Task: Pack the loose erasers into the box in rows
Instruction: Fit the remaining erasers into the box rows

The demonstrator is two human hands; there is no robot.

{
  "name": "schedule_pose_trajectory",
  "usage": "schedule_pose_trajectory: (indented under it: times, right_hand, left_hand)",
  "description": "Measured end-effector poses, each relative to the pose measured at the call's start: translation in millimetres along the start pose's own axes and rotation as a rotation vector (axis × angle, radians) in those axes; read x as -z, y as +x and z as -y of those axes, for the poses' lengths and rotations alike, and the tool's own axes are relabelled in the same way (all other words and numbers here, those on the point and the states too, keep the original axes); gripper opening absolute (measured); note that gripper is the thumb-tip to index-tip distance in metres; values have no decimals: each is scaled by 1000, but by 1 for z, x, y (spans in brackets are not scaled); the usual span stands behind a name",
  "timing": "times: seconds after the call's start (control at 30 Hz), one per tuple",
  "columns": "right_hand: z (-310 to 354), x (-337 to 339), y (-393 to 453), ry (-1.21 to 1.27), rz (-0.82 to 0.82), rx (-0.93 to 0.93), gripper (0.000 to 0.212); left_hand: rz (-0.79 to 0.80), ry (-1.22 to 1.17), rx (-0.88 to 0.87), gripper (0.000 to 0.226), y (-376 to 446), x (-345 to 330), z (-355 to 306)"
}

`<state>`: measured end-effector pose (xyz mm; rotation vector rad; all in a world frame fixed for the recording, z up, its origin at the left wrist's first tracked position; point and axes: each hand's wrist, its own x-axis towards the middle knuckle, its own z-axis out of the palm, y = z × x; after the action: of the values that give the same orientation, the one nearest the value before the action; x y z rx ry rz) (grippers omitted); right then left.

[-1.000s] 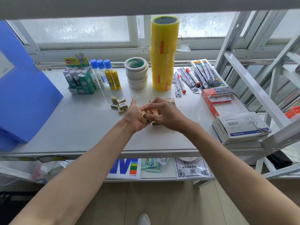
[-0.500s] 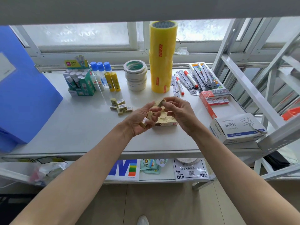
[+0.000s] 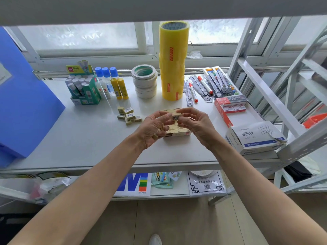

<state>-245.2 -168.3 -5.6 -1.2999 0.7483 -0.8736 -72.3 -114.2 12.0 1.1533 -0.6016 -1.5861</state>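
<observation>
Loose erasers (image 3: 129, 115) left of box (image 3: 177, 133), tape stack (image 3: 173, 61) behind

Both hands now meet above the box (image 3: 177, 133): the right hand (image 3: 194, 124) brings its eraser (image 3: 175, 116) back against the left hand's (image 3: 152, 128) fingers.

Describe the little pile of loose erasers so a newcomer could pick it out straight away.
Start at the tall yellow tape stack by the window. Come toward the person and left, past the white tape rolls. The loose erasers lie there on the shelf: small cream blocks with barcode labels, jumbled rather than upright like the glue bottles behind.
</observation>
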Motion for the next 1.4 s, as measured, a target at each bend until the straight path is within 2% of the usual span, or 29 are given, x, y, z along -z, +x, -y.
schedule_pose_trajectory:
  times: [0.17, 0.27, 0.37, 0.5, 0.57, 0.73, 0.83, 1.0, 1.1, 1.2, 1.4]
  right_hand:
    - [-1, -4, -1, -40, -3, 20, 18]
    - [-2, -4, -1, -3, -9, 17, 26]
    - [-2, -3, 0, -3, -31, -15, 24]
    - [-4, -4, 1, -165, -47, 9, 15]
    - [-5, -4, 3, -168, -58, 19, 14]
    - [-6, -1, 3, -237, -12, 22, 22]
    - [-7, 0, 3, -448, -2, 46, 25]
    - [-10, 9, 15, -866, -134, 185, 18]
    - [-9, 22, 29, -1003, -209, 200, 15]
    - [-7, 28, 42, -1106, -152, 165, 17]
    - [-7, 26, 57, -1237, -22, 129, 23]
  left_hand:
    - [-65, 154, -48, 22, 3, 0, 5]
    - [-73, 181, -74, 29, 5, 1, 8]
    - [-89, 203, -90, 27, 6, 1, 10]
    - [-110, 232, -93, 27, 7, 1, 9]
    - [-113, 250, -88, 28, 7, 1, 8]
    - [-150, 285, -102, 21, 10, 1, 8]
    - [-176, 337, -115, 16, 13, 1, 8]
    - [-246, 374, -149, 17, 18, 4, 12]
    - [-342, 443, -168, 15, 22, 13, 12]
    - [-388, 539, -165, 20, 27, 23, 13]
    - [-343, 603, -85, 25, 29, 27, 16]
